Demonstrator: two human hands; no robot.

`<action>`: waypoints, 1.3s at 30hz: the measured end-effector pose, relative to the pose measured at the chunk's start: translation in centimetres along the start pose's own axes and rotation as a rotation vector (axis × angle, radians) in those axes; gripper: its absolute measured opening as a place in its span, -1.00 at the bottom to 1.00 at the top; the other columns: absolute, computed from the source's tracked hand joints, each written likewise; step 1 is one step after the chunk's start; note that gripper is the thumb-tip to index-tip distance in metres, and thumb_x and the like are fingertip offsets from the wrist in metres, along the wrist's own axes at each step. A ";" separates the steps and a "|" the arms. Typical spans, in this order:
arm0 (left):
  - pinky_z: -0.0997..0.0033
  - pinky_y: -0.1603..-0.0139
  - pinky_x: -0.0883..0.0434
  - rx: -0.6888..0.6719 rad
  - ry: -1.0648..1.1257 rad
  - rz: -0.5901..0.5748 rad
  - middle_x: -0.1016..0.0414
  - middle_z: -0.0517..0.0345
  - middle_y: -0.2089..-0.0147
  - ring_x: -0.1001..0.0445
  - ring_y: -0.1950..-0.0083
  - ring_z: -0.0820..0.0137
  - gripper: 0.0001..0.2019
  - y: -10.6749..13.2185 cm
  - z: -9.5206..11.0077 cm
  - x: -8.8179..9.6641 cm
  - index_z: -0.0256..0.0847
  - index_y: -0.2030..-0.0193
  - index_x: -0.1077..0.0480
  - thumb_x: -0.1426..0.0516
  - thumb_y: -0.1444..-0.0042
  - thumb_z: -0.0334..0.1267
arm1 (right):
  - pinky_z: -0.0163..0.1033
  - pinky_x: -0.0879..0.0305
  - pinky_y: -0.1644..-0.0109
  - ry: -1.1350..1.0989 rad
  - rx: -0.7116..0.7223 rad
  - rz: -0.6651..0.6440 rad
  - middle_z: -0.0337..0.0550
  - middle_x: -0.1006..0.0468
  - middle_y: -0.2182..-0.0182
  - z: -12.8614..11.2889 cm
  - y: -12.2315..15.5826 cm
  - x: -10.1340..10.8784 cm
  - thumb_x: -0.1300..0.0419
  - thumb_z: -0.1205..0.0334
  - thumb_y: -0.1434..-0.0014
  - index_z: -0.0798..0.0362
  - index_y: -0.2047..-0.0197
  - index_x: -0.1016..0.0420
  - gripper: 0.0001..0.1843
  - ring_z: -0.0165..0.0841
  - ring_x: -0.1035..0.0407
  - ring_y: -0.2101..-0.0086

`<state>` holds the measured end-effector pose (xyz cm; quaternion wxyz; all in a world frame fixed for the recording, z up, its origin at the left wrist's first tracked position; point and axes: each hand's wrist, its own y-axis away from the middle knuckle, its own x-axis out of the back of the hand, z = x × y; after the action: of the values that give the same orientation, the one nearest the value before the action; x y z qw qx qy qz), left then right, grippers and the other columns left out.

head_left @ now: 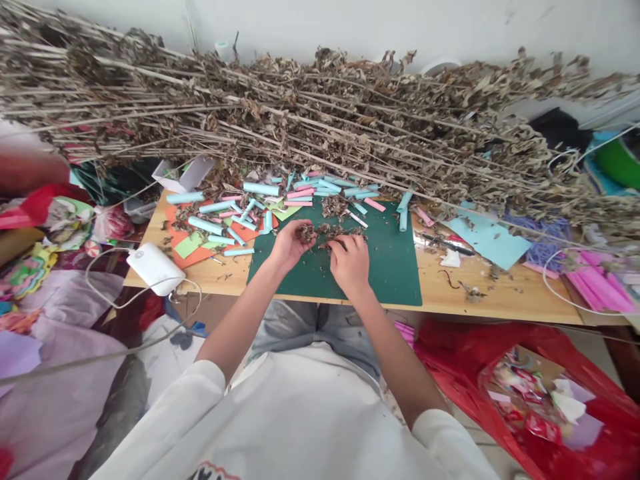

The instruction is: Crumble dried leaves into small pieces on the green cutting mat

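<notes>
My left hand (pixel 291 247) is curled around a small clump of dried leaves (pixel 307 233) above the green cutting mat (pixel 395 267). Close beside it, my right hand (pixel 351 262) has its fingers bent and drawn together at the near edge of a loose heap of crumbled leaves (pixel 345 229). What its fingertips pinch is partly hidden, but leaf bits show right at them. Brown crumbs are scattered over the mat between both hands. Just behind lie another leaf pile (pixel 336 208) and a thin white paper roll (pixel 357 219).
Long dried plant stalks (pixel 280 127) span the table's back. Blue paper rolls (pixel 261 189) and pink ones (pixel 301 194) lie in front of them. Left is a white power bank (pixel 156 268) with a cable; right, a blue sheet (pixel 493 237) and a pen (pixel 453 245). A red bag (pixel 450 347) hangs below.
</notes>
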<state>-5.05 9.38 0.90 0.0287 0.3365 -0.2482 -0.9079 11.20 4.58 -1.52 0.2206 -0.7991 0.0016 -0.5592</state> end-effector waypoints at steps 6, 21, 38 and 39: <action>0.63 0.60 -0.24 0.080 0.196 -0.029 -0.30 0.22 0.53 -0.31 0.55 0.57 -0.78 -0.1 0.4 -0.3 -0.25 0.43 -0.30 -0.11 -0.20 -0.21 | 0.02 -0.14 -0.08 -0.054 0.227 -0.134 -0.08 -0.46 -0.09 -1.9 0.5 0.0 -0.09 0.15 -0.31 -0.05 -0.02 -0.52 -0.72 -0.08 -0.13 -0.11; 0.64 0.73 0.00 0.136 0.399 -0.103 0.04 0.35 0.60 -0.07 0.67 0.62 -0.71 1.4 1.6 1.4 -0.21 0.48 -0.15 0.03 -0.31 -0.27 | 0.31 0.23 -0.37 -0.029 0.177 -0.156 0.05 -0.30 -0.27 -1.7 -2.6 -0.7 -0.02 0.22 -0.32 0.09 -0.25 -0.33 -0.55 -0.04 0.02 -0.33; 0.69 0.34 -0.42 0.060 0.257 0.068 -0.46 0.13 0.36 -0.46 0.35 0.59 -0.77 1.4 -0.7 0.1 -0.25 0.29 -0.42 0.04 -0.31 -0.37 | 0.08 -0.16 -0.26 -0.131 -0.027 0.028 0.05 -0.45 -0.13 -0.3 -0.6 1.4 0.05 0.29 -0.33 0.04 -0.07 -0.51 -0.62 -0.13 -0.28 -0.13; 0.65 0.25 -0.45 0.055 0.230 0.063 -0.50 0.10 0.30 -0.51 0.27 0.56 -0.77 1.4 -1.1 -0.3 -0.26 0.25 -0.45 0.04 -0.29 -0.38 | 0.05 -0.18 -0.25 -0.157 -0.062 0.068 0.06 -0.43 -0.13 -0.5 -1.1 1.9 0.08 0.24 -0.35 0.05 -0.09 -0.49 -0.61 -0.14 -0.28 -0.14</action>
<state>-4.30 7.73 1.01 0.0761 0.4312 -0.2785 -0.8548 11.21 4.95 0.67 0.2141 -0.8465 0.0287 -0.4867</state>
